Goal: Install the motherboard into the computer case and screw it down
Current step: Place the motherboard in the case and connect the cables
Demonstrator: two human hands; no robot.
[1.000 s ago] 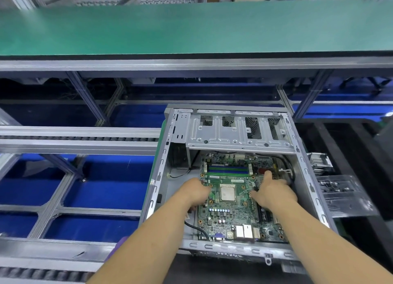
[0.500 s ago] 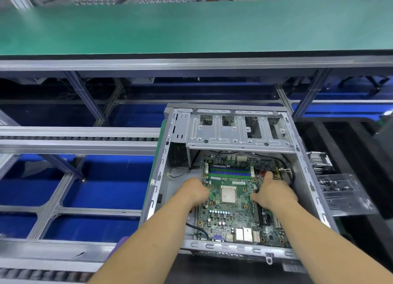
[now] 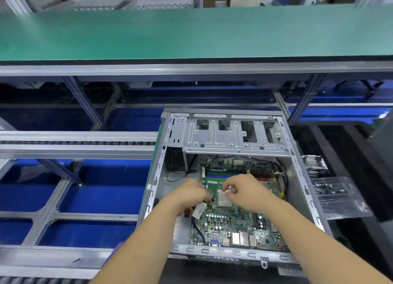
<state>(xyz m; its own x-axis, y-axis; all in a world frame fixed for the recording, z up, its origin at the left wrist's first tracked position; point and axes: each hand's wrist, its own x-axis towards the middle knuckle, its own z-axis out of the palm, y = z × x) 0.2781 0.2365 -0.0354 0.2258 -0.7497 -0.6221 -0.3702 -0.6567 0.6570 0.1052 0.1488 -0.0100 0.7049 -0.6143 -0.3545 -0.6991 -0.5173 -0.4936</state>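
The green motherboard (image 3: pixel 229 224) lies flat inside the open grey computer case (image 3: pixel 153 186), with its ports at the near rim. My left hand (image 3: pixel 189 193) is over the board's left edge, fingers curled round a black cable with a white tag (image 3: pixel 198 211) that runs down toward the case front. My right hand (image 3: pixel 246 191) hovers over the silver CPU socket (image 3: pixel 223 201). Its thumb and fingertips pinch a small white piece (image 3: pixel 228 191) at the socket's top edge. Both hands hide part of the board's middle.
A metal drive cage (image 3: pixel 231 137) spans the far end of the case. To the right lie a clear plastic tray with small parts (image 3: pixel 336 196) and a finned metal part (image 3: pixel 314 164). A green conveyor belt (image 3: pixel 191 33) runs behind, and a roller rail (image 3: pixel 74 143) runs left.
Both hands have let go of the board's sides and moved toward its middle. The left now holds a tagged cable and the right pinches a small white piece by the socket.
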